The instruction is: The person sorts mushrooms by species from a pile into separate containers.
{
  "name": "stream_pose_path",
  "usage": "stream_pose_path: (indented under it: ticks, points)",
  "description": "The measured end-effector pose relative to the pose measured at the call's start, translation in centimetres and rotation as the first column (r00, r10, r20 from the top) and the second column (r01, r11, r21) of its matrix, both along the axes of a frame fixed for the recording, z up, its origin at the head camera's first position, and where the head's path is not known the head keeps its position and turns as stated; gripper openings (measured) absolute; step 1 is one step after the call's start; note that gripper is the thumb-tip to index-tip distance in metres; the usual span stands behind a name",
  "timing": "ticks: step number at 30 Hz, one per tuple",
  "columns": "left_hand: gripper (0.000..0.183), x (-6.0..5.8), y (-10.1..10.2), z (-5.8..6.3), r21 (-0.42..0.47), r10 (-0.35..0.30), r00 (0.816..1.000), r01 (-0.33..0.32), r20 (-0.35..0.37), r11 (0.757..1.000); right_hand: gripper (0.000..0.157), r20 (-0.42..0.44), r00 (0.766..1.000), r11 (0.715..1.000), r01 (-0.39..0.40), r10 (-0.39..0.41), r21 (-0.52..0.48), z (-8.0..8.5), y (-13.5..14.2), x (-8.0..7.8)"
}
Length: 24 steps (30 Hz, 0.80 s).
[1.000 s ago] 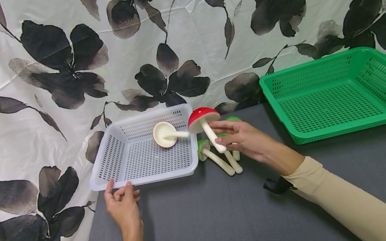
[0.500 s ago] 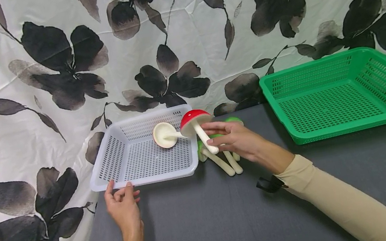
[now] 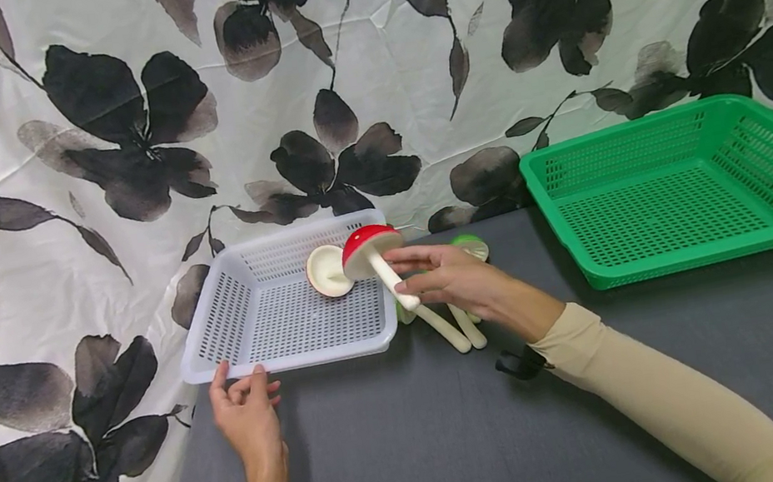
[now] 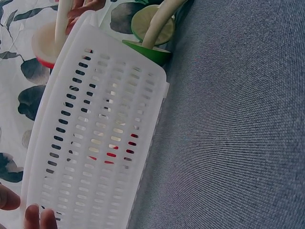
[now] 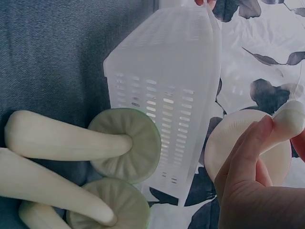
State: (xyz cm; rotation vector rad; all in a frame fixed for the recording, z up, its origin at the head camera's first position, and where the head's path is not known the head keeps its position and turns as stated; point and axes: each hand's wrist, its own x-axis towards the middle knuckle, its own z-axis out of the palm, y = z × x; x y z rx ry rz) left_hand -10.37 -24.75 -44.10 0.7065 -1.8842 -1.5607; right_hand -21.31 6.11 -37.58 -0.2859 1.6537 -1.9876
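Observation:
My right hand (image 3: 457, 280) pinches the pale stem of a toy mushroom (image 3: 368, 248) with a red, white-dotted cap. It holds this mushroom above the right rim of the white basket (image 3: 299, 360), cap tilted up and to the left. Inside that basket lies another red-capped mushroom (image 3: 326, 271), hollow underside up, its stem partly hidden behind the held one. My left hand (image 3: 252, 426) grips the basket's front rim near its left corner, with fingertips (image 4: 32, 217) against the rim in the left wrist view. Right of the basket lie several green-capped mushrooms (image 5: 126, 143), partly covered by my right hand in the head view.
A larger green basket (image 3: 663, 264) stands at the right back of the grey-covered table (image 3: 419, 446). Behind everything hangs a white cloth (image 3: 168, 14) with dark flowers, right at the table's far edge.
My right hand has carried the red-capped mushroom leftward, from beside the white basket to over its right rim. My left hand and both baskets stay where they were.

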Motion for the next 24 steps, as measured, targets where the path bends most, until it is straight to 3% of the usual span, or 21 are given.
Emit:
stream_pose_path:
  ticks: [14,24]
  points:
    - [0.063,0.1,0.0,-0.2,0.007,-0.017,1.0,0.017,-0.021,1.0,0.059,0.02,0.999,1.0,-0.029,0.029,0.01,0.1,-2.2,-0.7]
    - [0.063,0.1,-0.2,-0.1,0.059,-0.013,1.0,0.014,-0.017,0.998,0.06,0.017,0.998,0.998,-0.055,0.055,0.043,-0.1,-3.5,-1.3]
